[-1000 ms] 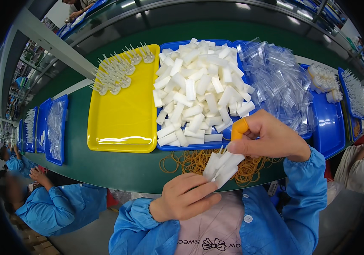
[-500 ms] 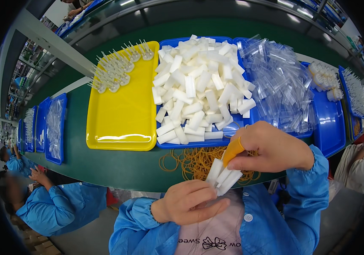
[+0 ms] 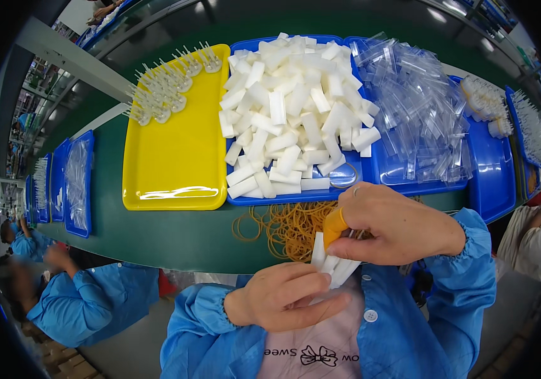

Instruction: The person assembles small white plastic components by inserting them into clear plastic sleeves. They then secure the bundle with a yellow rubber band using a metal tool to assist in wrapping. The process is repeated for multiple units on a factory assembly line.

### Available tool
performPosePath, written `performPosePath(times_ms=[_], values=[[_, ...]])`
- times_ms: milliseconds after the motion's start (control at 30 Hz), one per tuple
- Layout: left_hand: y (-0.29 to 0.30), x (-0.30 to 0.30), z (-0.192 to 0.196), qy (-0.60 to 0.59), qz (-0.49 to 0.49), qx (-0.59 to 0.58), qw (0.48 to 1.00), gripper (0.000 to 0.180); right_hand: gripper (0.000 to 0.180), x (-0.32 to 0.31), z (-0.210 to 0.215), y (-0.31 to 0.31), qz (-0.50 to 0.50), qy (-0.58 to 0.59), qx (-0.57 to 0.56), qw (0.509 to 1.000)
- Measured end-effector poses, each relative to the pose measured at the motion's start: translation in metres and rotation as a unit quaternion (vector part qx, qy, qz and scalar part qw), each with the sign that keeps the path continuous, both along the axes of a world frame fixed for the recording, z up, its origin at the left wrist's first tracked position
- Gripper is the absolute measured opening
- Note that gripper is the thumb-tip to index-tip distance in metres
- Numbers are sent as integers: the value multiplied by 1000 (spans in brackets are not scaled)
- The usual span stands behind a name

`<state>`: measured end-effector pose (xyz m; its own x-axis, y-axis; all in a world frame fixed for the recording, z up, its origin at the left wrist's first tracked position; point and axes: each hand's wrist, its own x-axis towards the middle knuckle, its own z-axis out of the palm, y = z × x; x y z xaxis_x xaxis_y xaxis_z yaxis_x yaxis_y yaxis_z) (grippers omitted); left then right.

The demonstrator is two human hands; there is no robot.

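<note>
In front of my chest, my left hand (image 3: 288,297) is closed round the lower end of a small bundle of white foam strips (image 3: 342,273). From above, my right hand (image 3: 392,226) pinches at the upper end of the same bundle, thumb against a finger. An orange finger cot (image 3: 334,227) covers that finger. My fingers hide part of the strips, and whatever lies between them is hard to make out. Just beyond the hands, a tangle of tan rubber bands (image 3: 291,230) lies on the green table (image 3: 188,237).
A yellow tray (image 3: 176,151) holds white pieces with upright pins (image 3: 163,95). Beside it, a blue tray (image 3: 258,201) is heaped with white foam blocks (image 3: 296,104). Clear plastic sleeves (image 3: 413,114) fill another tray. Further right stand pale parts (image 3: 485,104). A blue-sleeved person (image 3: 97,303) sits at left.
The whole view has shifted a little, so the trays sit higher. My right fingers have come lower over the strips, covering more of them. My left hand keeps its hold.
</note>
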<state>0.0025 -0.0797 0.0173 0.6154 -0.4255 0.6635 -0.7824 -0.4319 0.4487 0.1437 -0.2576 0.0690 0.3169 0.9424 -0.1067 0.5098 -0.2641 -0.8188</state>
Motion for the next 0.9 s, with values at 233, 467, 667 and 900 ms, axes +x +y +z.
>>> performPosePath(times_ms=[233, 467, 667, 900], values=[[4, -1, 2, 19, 66, -30, 997, 36, 22, -4, -4, -3, -49, -32, 40, 997], [-2, 6, -1, 159, 153, -115, 969, 57, 16, -16, -9, 2, -125, -20, 124, 984], [-4, 14, -11, 326, 108, -437, 831, 50, 18, 11, -8, -28, -274, -216, 113, 930], [3, 18, -5, 417, 94, -583, 691, 47, 19, 33, -53, -61, -305, -498, -195, 788]])
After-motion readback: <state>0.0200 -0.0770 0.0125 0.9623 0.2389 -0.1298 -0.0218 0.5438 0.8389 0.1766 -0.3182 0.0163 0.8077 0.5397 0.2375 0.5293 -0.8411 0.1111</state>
